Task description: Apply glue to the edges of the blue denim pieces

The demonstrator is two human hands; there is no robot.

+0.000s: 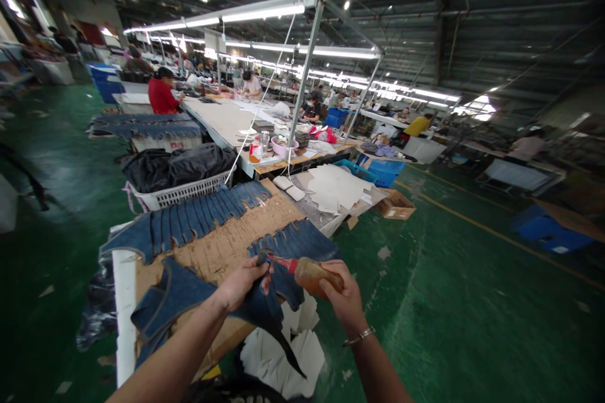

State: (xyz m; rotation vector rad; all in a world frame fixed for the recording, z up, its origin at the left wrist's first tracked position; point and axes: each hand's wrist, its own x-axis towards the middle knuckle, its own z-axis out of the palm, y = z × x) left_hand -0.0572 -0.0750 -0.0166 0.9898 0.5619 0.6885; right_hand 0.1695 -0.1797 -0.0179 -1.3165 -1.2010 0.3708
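My left hand (243,283) pinches the edge of a dark blue leather piece (265,308), whose long strip hangs down over the near side of the board. My right hand (344,296) is wrapped round a squeeze bottle (312,276) with amber contents and a red nozzle. The bottle lies nearly level, its tip pointing left at the held edge, close to my left fingertips; whether it touches cannot be made out. Overlapping blue leather pieces lie in a row (189,220) on the brown board (203,255), with another overlapping stack (302,242) at its right.
White sheets (335,187) lie on the side table beyond, and more white pieces (286,352) are below the board. A white basket (189,192) of black material stands behind. A metal lamp post (305,69) rises from the long table (222,119). Co-workers sit farther off.
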